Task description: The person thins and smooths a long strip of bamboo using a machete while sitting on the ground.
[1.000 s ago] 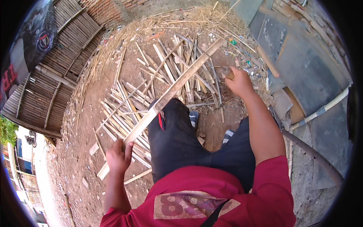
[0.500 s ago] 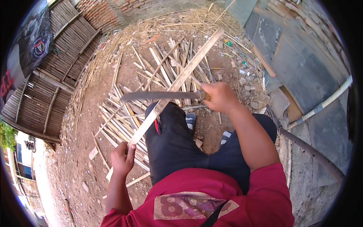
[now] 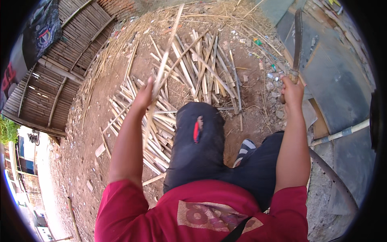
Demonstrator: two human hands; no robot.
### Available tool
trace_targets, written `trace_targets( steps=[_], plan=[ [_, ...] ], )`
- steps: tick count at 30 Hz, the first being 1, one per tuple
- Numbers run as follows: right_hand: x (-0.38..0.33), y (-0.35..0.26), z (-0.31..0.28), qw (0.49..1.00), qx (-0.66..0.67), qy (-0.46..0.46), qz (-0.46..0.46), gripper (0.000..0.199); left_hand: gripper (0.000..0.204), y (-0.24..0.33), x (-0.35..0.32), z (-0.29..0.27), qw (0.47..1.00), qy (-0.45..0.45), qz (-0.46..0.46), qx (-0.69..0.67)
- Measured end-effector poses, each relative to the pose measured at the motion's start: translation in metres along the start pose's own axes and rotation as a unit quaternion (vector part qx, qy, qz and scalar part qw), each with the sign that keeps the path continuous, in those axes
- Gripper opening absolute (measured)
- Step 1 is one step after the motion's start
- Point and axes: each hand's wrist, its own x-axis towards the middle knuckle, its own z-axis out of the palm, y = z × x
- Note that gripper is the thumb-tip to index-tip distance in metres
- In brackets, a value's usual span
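My left hand (image 3: 144,96) is closed round a long pale bamboo strip (image 3: 163,66), held steeply with its upper end pointing far ahead. The lower part of the strip is smeared by motion. Out to the right, my right hand (image 3: 293,94) grips the handle of a machete (image 3: 298,44). Its dark, slightly curved blade points up and away, well apart from the strip. Between and below my hands is my raised left knee (image 3: 199,117) in dark trousers, with a red patch showing on it.
Split bamboo strips (image 3: 205,66) lie heaped on the dirt beyond my knee, with more strips (image 3: 155,139) to the left. A bamboo-slat panel (image 3: 46,94) stands at left. Dark sheets (image 3: 336,80) and a pale pole (image 3: 342,132) line the right. Dry straw (image 3: 225,14) borders the far side.
The machete has swung from lying across the strip to upright at the far right. My left hand has moved forward, and the strip now stands steeper, farther left.
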Motion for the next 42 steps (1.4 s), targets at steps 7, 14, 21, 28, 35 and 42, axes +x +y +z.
trace_targets(
  steps=[7, 14, 21, 28, 35, 42],
  plan=[
    [0.0, 0.014, -0.012, 0.997, -0.077, 0.001, 0.01, 0.016, 0.082, -0.046, 0.07, 0.03, 0.989, 0.025, 0.063, 0.134],
    [-0.009, 0.009, 0.018, 0.991, -0.13, -0.041, 0.016, 0.016, 0.083, -0.269, -0.042, 0.036, 0.952, -0.013, -0.168, 0.255],
    [-0.021, 0.006, 0.071, 0.984, -0.165, -0.063, 0.012, 0.018, 0.092, -0.347, -0.113, 0.046, 0.91, -0.024, -0.334, 0.245],
    [-0.027, 0.018, 0.101, 0.979, -0.189, -0.079, 0.003, 0.019, 0.086, -0.317, -0.102, 0.068, 0.903, 0.067, -0.29, 0.31],
    [-0.032, 0.025, 0.123, 0.976, -0.197, -0.092, 0.009, 0.018, 0.059, -0.311, -0.051, 0.069, 0.939, 0.014, -0.265, 0.218],
    [-0.035, 0.023, 0.128, 0.969, -0.227, -0.096, 0.014, 0.019, 0.046, -0.329, -0.048, 0.026, 0.898, 0.155, -0.368, 0.186]
  ],
)
